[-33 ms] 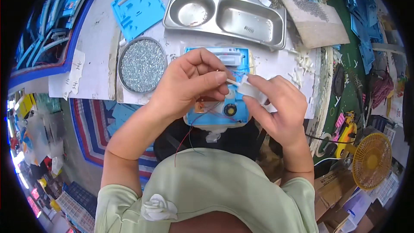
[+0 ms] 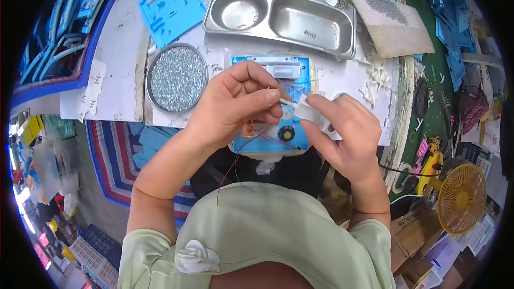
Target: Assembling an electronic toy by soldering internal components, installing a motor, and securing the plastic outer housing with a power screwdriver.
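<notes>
My left hand (image 2: 238,96) is closed in a pinch around a thin white plastic stick (image 2: 288,102). Between the thumb and fingers of my right hand (image 2: 350,128) is a small white plastic block (image 2: 310,112). The stick's tip meets or almost meets the block; I cannot tell which. Beneath both hands lies a blue plastic housing (image 2: 300,69), partly hidden by them. It carries a black round part (image 2: 286,134), a small orange part (image 2: 248,130) and loose wires. A red wire (image 2: 227,174) hangs over the near edge toward my lap.
A round tin of small screws (image 2: 176,78) stands left of my hands. Behind are a steel compartment tray (image 2: 278,43) with small metal parts and a blue panel (image 2: 174,13). White plastic bits (image 2: 372,88) lie at right, near a board (image 2: 393,35). A yellow fan (image 2: 461,199) stands lower right.
</notes>
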Tool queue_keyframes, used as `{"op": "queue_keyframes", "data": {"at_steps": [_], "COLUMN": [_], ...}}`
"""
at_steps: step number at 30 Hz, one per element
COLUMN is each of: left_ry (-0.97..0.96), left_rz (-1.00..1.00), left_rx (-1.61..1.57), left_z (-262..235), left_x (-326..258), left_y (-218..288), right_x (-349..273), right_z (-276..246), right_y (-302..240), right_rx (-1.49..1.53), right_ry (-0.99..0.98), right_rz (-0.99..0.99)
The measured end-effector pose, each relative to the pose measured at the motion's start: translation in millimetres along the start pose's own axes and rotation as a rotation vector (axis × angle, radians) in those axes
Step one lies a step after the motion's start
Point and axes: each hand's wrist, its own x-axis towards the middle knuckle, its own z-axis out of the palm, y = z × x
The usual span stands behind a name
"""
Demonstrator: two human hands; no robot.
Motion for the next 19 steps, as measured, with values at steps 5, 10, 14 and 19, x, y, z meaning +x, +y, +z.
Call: {"op": "queue_keyframes", "data": {"at_steps": [5, 10, 14, 19], "left_ry": [-0.012, 0.076, -0.011, 0.043], "left_rz": [0.001, 0.3, 0.276, 0.538], "left_rx": [-0.144, 0.666, 1.009, 1.713], "left_z": [-2.2, 17.5, 11.3, 13.2], "left_x": [-19.8, -41.1, -35.1, 7.5], "left_y": [-17.7, -34.2, -10.6, -19.7], "right_x": [-11.4, -33.3, -80.0, -116.4], "right_z": [0.3, 0.3, -2.9, -3.4], "right_y": [-8.3, -12.7, -4.3, -1.3], "right_rx": [-0.026, -0.006, 0.372, 0.743], "right_ry": [-0.016, -0.113, -0.162, -0.029], "right_rz": [-0.066, 0.004, 0.334, 0.704]}}
